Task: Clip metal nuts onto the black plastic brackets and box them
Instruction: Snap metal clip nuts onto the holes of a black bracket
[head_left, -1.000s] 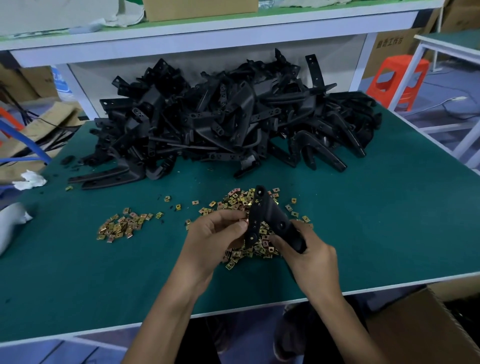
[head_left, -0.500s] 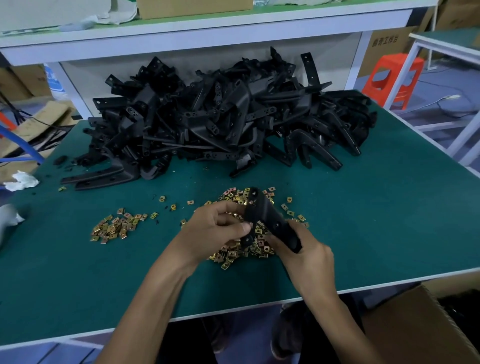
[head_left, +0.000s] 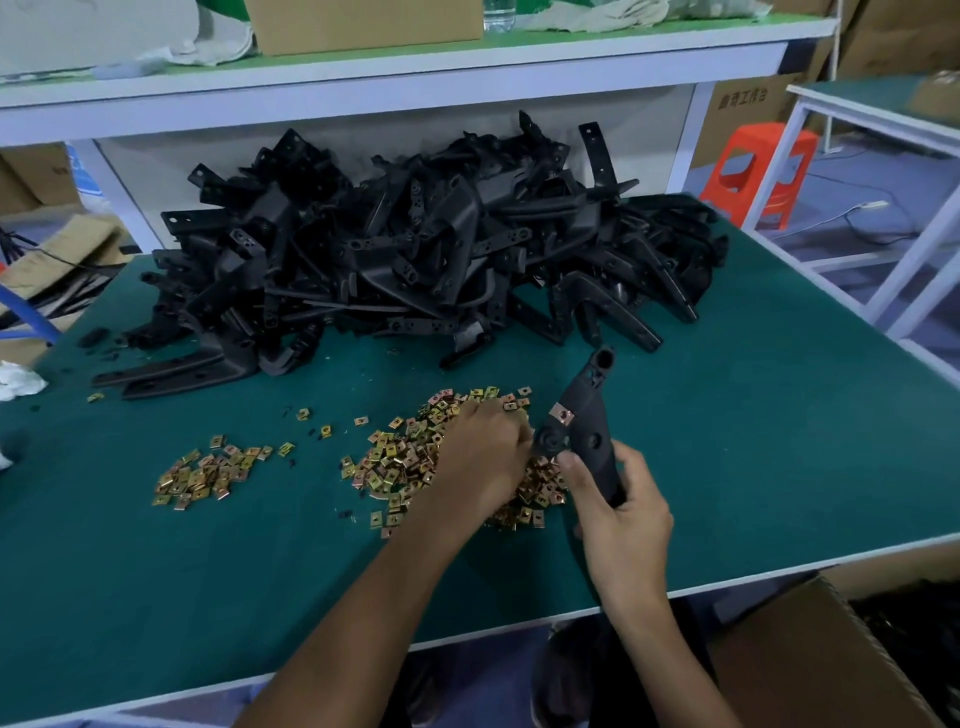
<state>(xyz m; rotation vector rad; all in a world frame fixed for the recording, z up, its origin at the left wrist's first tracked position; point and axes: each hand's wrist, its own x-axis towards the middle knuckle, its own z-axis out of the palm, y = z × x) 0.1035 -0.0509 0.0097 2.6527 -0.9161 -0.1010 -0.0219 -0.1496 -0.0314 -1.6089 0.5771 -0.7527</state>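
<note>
Green bench (head_left: 753, 493) strewn with nuts (head_left: 400, 457). Right hand (head_left: 623, 525) gripping bracket (head_left: 589, 436), long axis pointing away. Left hand (head_left: 483, 457) nearer nuts, just left of bracket, fingers buried, grasp unclear.

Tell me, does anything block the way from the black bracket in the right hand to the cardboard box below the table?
Nothing visible does. The right hand grips the bracket above the table; only bare green mat and the table's edge lie between it and the open cardboard box.
</note>
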